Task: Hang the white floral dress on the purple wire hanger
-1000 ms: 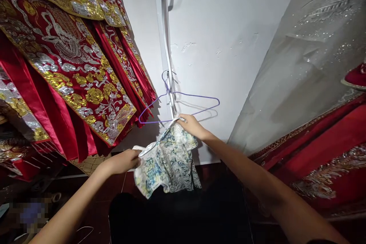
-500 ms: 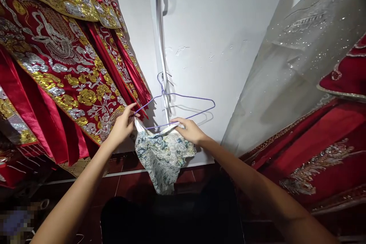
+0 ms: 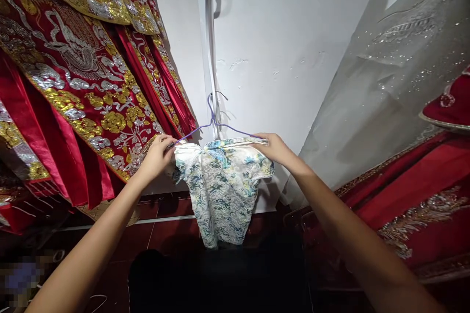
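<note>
The short-sleeved patterned shirt (image 3: pixel 222 190) hangs between the two hands, at 4 o'clock from the left grip (image 3: pixel 157 155) and 8 o'clock from the right grip (image 3: pixel 278 150). The left grip is closed, fingers bent around the end of the purple hanger (image 3: pixel 212 118) right by the shirt's near shoulder (whether it pinches cloth too, I can't tell). The right grip is also closed, thumb and fingers nipping the neckline at the other shoulder, where one arm of the hanger runs in. The hanger's hook sits at about 12 o'clock from the shirt, against a white upright rail (image 3: pixel 209 44). A red embroidered costume (image 3: pixel 81 83) hangs towards 10 o'clock, and a pale sparkly cover (image 3: pixel 382 73) towards 2 o'clock
</note>
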`<state>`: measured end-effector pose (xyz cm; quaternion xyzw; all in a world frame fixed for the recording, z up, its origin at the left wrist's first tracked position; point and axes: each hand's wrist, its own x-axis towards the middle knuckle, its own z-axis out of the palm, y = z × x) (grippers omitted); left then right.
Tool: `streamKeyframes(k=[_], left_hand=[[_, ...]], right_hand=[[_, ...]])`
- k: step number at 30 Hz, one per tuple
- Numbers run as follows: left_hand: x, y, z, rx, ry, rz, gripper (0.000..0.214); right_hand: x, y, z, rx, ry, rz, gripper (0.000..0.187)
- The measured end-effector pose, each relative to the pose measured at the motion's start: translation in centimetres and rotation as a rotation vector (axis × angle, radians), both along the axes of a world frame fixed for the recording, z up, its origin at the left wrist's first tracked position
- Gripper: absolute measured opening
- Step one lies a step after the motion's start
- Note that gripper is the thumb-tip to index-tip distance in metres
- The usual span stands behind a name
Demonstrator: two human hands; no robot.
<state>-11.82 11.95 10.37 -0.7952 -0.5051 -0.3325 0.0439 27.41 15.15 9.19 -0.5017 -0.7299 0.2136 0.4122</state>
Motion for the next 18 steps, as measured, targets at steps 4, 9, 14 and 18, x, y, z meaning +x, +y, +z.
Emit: streamKeyframes(k=[4, 9, 14, 18], left_hand=[[0.4, 0.0, 1.0, -0.072, -0.047, 0.111, 0.031], [3.9, 0.2, 3.5, 0.007, 0.017, 0.002, 0.032], [5.6, 0.7, 4.5, 0.043, 0.052, -0.113, 0.032], [4.7, 1.3, 4.3, 0.037, 0.07, -0.085, 0.033]], right_hand=[[0.6, -1.6, 2.3, -0.255, -0.026, 0.287, 0.035], [2.0, -2.2, 4.5, -0.587, -0.004, 0.465, 0.033], [3.9, -2.6, 5.0, -0.736, 0.239, 0.49, 0.042], [4.1, -2.8, 4.7, -0.737, 0.331, 0.497, 0.05]])
